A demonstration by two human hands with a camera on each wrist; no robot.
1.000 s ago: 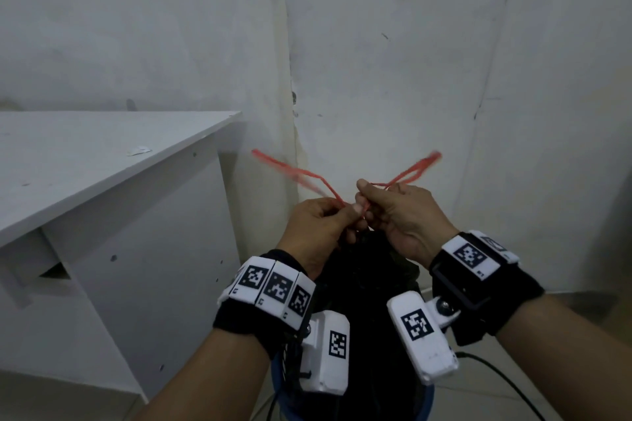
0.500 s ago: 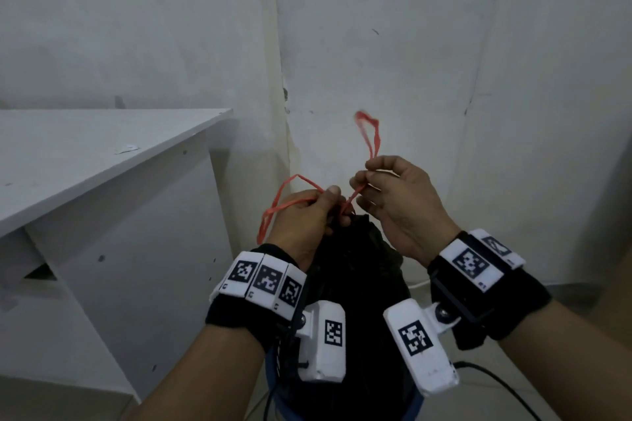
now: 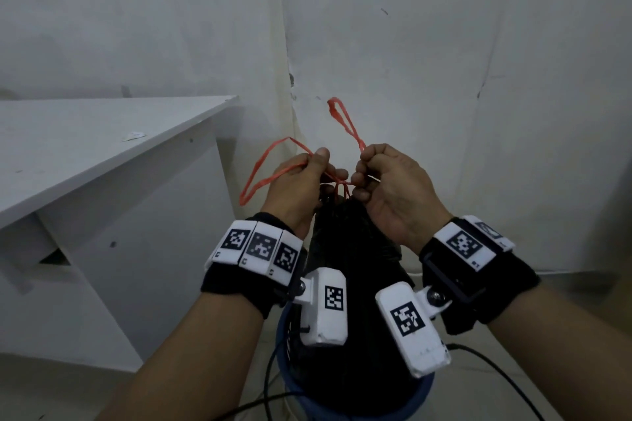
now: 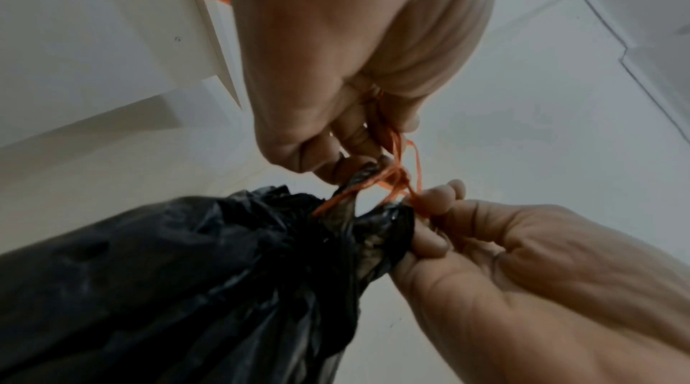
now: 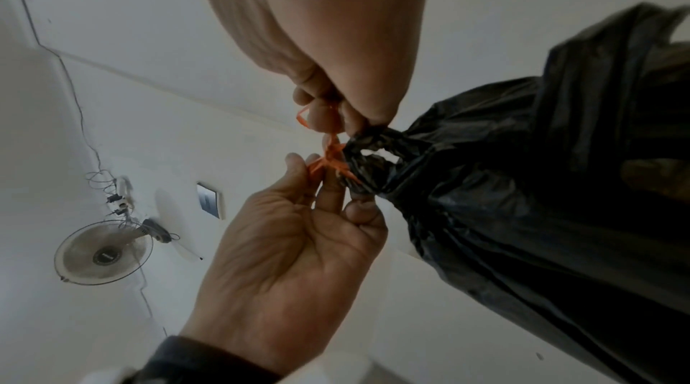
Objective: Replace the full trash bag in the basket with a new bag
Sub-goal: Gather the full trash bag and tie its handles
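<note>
Hands: while my left hand (image 3: 301, 188) pinches one orange drawstring (image 3: 263, 169) loop, my right hand (image 3: 393, 195) pinches the other.
Black trash bag (image 3: 345, 249): gathered shut, standing in the blue basket (image 3: 285, 366).

I counted two hands, a left hand (image 3: 299, 186) and a right hand (image 3: 390, 190), close together. Between them sat one black trash bag (image 3: 345, 270), its neck gathered just under my fingertips. From that neck ran one orange drawstring (image 3: 337, 183), and I made out two loops of it: one loop (image 3: 263, 171) hanging out to the left of my left hand, the other loop (image 3: 343, 120) standing up above my right hand. Below my wrists I saw one blue basket (image 3: 285, 349) around the bag. To the left of my left hand stood one white tabletop (image 3: 85, 147), with one small white scrap (image 3: 133, 136) lying on it. The right wrist view showed one wall fan (image 5: 102, 251).
</note>
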